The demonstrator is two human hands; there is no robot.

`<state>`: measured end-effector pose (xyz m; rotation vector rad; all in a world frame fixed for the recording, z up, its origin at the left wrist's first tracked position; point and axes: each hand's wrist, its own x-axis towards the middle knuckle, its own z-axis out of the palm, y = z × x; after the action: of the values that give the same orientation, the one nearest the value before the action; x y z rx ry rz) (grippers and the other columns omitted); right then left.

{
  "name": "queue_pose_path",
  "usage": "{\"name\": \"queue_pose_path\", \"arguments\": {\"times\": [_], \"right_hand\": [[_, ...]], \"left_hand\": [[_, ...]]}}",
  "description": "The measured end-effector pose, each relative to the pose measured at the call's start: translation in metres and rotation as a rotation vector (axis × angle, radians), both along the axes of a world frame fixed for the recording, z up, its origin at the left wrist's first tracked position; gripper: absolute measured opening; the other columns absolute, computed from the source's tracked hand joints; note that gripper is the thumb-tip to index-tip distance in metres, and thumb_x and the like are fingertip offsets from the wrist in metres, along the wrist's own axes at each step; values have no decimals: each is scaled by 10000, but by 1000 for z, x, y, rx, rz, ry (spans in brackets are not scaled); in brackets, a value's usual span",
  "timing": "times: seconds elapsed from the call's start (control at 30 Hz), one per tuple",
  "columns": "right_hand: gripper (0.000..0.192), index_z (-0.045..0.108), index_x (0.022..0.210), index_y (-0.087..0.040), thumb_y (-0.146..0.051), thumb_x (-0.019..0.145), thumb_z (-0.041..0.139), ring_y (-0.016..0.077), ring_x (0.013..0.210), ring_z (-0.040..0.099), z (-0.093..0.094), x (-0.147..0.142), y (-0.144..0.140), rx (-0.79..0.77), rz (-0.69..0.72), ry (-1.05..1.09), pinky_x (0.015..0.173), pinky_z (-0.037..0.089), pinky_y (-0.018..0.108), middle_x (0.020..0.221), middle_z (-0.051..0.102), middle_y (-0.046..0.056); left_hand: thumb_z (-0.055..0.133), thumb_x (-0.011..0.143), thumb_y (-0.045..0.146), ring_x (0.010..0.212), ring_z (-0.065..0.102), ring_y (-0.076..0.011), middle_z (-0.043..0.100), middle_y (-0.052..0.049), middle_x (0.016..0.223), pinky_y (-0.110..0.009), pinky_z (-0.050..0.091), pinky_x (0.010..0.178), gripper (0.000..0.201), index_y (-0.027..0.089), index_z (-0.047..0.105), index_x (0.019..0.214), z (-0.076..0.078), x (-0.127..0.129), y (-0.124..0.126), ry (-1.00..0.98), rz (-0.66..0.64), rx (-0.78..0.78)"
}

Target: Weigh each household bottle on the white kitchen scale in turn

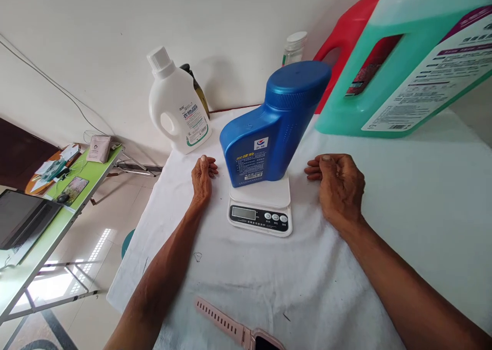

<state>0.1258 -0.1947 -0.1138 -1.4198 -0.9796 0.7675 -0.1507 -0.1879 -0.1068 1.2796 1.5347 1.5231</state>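
A blue oil bottle (265, 135) with a broad ribbed cap stands on a white kitchen scale (259, 211). The scale's display (243, 213) looks blank. Just left of the bottle, my left hand (203, 178) rests on the white cloth, its fingers curled in with nothing in them. On the other side, my right hand (340, 188) lies on its edge, thumb laid over the folded fingers, also holding nothing. Neither hand touches the bottle or the scale.
Behind stand a white detergent bottle (179, 104), a clear jar (295, 47), a large green jug (407, 63) and a red jug (353, 27). A pink watch (234, 322) lies near the front. To the left, a green table (79, 186) holds a laptop (26, 222).
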Motion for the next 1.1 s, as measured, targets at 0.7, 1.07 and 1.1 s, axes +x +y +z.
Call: {"name": "queue_pose_path", "arguments": {"times": [0.7,1.07,1.1], "right_hand": [[563,595,921,-235,-787,938,488,204,763,693,4,4,1,28,75,69,738,590,377,950,755,90],[567,578,918,-245,-798,947,456,217,784,698,7,5,3,18,83,110,722,587,375,973,748,102],[572,579,918,-244,-802,945,456,217,778,695,7,5,3,18,82,111,717,587,376,964,748,102]], "left_hand": [[984,706,463,892,707,-181,782,-40,1017,-311,596,832,526,198,757,1099,80,61,-17,-131,-190,108],[1014,609,486,878,734,-211,768,-44,963,-377,596,863,591,195,690,1009,95,114,82,-291,-275,201],[1015,594,490,854,725,-203,762,-37,939,-375,594,854,600,195,680,995,92,120,92,-294,-273,189]]}}
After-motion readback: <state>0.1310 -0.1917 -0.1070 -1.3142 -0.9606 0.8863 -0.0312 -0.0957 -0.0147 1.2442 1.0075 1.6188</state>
